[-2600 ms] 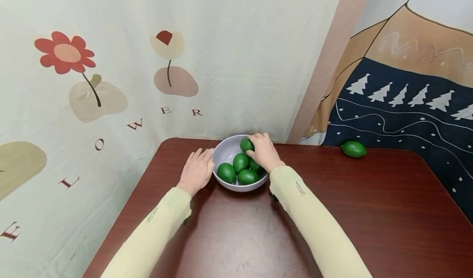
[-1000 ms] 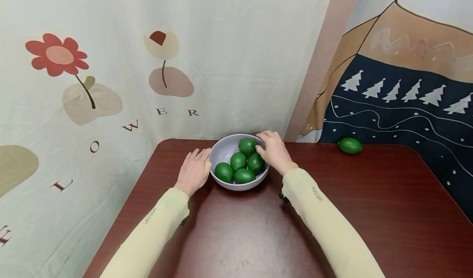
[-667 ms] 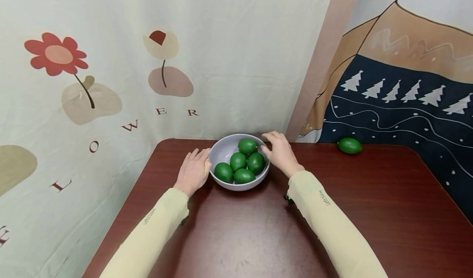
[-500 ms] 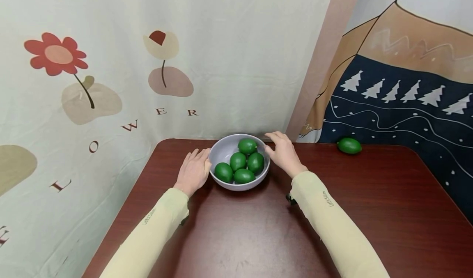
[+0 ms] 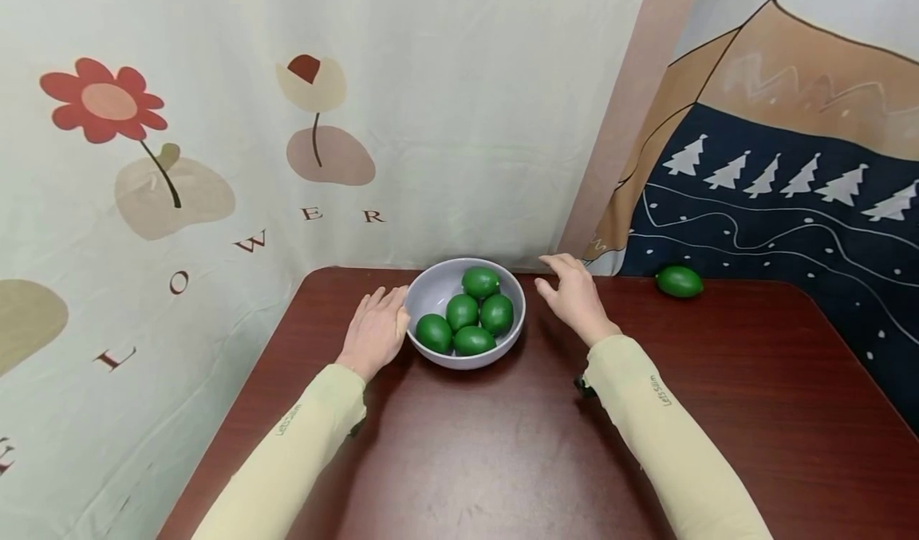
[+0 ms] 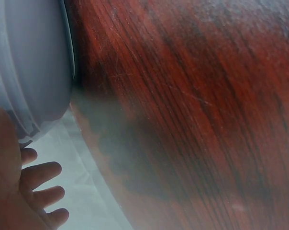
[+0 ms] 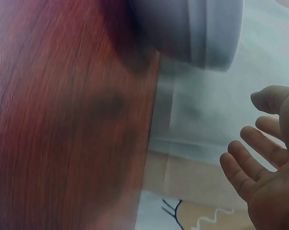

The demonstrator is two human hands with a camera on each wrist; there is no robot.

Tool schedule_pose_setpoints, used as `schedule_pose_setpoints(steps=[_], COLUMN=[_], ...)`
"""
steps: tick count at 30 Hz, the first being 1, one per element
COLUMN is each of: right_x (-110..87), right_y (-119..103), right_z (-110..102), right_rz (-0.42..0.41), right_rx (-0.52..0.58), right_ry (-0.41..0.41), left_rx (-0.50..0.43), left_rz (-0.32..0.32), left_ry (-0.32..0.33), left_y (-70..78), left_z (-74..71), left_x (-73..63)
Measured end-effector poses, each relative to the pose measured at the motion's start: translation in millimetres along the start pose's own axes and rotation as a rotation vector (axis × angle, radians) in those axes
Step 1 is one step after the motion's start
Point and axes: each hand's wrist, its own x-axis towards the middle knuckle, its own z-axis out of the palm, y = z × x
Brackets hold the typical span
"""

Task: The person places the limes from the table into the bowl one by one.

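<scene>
A pale grey-lilac bowl (image 5: 438, 289) stands near the table's back edge with several green limes (image 5: 463, 313) inside. My left hand (image 5: 375, 331) rests against the bowl's left side, fingers straight; the left wrist view shows this hand (image 6: 20, 182) beside the bowl wall (image 6: 34, 57). Off to the bowl's right, apart from it, my right hand (image 5: 574, 294) is held in the air with nothing in it. Its fingers are spread and relaxed in the right wrist view, where the hand (image 7: 264, 163) is clear of the bowl (image 7: 197, 33).
One more lime (image 5: 679, 281) lies by itself at the back right of the dark red wooden table (image 5: 474, 452). Right behind the table hangs a pale curtain (image 5: 459, 125) with flower prints, and a dark blue printed cloth (image 5: 775, 213) hangs at the right.
My right hand has let go of a lime at the back of the bowl and drawn away to the right. The left hand has stayed at the bowl's left side.
</scene>
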Motion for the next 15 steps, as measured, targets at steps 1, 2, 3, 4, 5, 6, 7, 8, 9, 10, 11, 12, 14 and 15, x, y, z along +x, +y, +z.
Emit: schedule_pose_setpoints(steps=[1, 2, 3, 4, 5, 6, 7, 8, 9, 10, 11, 12, 14, 15], right_x=[-0.1, -0.3, -0.5, -0.7, -1.0, -1.3, -1.5, -1.9, -2.4, -3.0, -3.6, -4.4, -6.1, -6.8], right_y=[2, 3, 4, 6, 7, 9, 10, 12, 14, 15, 17, 20, 24, 26], right_z=[-1, -2, -4, -5, -6, -8, -9, -10, -11, -13, -14, -15, -17, -19], right_rz=[0.003, 0.002, 0.004, 0.006, 0.006, 0.007, 0.006, 0.007, 0.010, 0.011, 0.013, 0.014, 0.017, 0.018], right_rx=[-0.001, -0.001, 0.001, 0.003, 0.006, 0.008, 0.011, 0.012, 0.011, 0.011, 0.011, 0.009, 0.007, 0.008], right_ry=[0.006, 0.014, 0.018, 0.024, 0.029, 0.033, 0.039, 0.043, 0.047, 0.052, 0.058, 0.064, 0.076, 0.080], left_rx=[-0.001, 0.000, -0.002, -0.001, -0.002, -0.003, -0.003, 0.000, -0.001, -0.001, -0.001, -0.001, -0.002, -0.005], left_rz=[-0.002, -0.001, -0.001, -0.001, -0.001, 0.000, 0.001, 0.003, 0.003, 0.002, 0.001, 0.001, 0.000, -0.002], left_ry=[-0.001, 0.001, 0.002, 0.004, 0.005, 0.008, 0.009, 0.012, 0.009, 0.007, 0.004, 0.002, -0.002, -0.007], left_y=[-0.4, -0.8, -1.1, -1.4, -1.5, -1.7, -1.7, -1.6, -1.2, -1.0, -0.6, -0.5, 0.0, 0.4], left_z=[-0.1, -0.1, -0.2, -0.3, -0.6, -0.7, -0.9, -1.0, -1.2, -1.2, -1.2, -0.9, -0.8, -1.0], left_x=[-0.1, -0.3, -0.7, -1.1, -1.4, -1.8, -1.9, -2.1, -2.0, -1.8, -1.5, -1.2, -0.8, -0.7])
